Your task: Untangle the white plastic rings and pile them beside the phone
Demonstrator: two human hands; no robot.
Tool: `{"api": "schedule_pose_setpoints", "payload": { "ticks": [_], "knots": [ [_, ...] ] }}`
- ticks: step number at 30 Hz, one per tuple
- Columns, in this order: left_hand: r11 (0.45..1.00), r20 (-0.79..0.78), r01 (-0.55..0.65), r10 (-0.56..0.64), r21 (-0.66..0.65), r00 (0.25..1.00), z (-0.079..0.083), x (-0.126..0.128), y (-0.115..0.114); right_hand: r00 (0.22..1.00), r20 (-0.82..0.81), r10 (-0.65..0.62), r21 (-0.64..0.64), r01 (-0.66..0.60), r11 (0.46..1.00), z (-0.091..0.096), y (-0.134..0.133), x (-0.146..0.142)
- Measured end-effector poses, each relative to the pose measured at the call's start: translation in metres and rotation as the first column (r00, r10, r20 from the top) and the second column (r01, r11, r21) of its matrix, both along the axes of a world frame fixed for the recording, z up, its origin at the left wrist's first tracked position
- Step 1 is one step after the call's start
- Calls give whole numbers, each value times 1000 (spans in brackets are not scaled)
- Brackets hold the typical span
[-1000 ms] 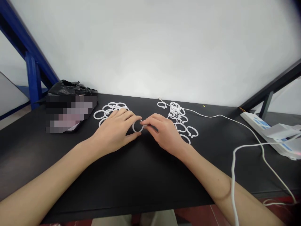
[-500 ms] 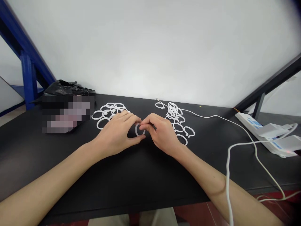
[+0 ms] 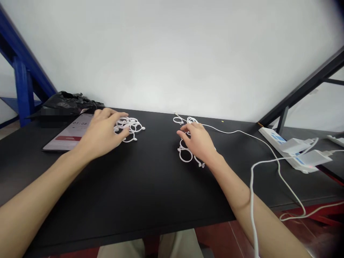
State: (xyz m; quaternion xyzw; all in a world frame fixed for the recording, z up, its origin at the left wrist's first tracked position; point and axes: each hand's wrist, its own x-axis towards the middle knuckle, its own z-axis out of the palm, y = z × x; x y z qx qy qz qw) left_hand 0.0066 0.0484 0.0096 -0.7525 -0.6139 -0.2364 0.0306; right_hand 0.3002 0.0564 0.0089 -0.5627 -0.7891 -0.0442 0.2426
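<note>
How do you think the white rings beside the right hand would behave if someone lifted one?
The white rings look thin, so each is probably light for its size. Those exposed beside the right hand show rounded outlines, suggesting springy rather than limp material. Several appear to overlap, so lifting one might drag a neighbour along.

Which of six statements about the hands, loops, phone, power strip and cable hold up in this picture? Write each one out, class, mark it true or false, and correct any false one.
1. The left hand is at the left loops. True.
2. The two hands touch. False: the right hand is apart from it, at the right loops.
3. The phone lies on the table. True.
4. The loops are black. False: they are white.
5. A white cable crosses in front of the right forearm. True.
6. The power strip is left of the phone. False: the power strip is on the table's right side.
</note>
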Motion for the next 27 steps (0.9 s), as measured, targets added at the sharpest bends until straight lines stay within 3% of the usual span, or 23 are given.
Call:
{"api": "schedule_pose_setpoints", "payload": {
  "ticks": [4,9,17,23,27],
  "knots": [
    [990,-32,-107,104,-95,994,3,-21,7,988,114,-104,-38,109,993,2,0,11],
    [986,-79,-100,90,-131,993,1,-27,12,978,156,-142,-111,160,981,2,0,10],
    [965,-98,-142,123,-219,988,5,-25,9,984,143,-107,-163,130,978,0,-1,6],
    [979,-136,-118,95,-165,986,-2,-31,15,986,146,-78,-159,101,982,5,-6,1],
    [994,-68,-85,79,-75,994,3,-23,9,986,154,-68,-222,101,970,8,-8,-1]
  ]
}}
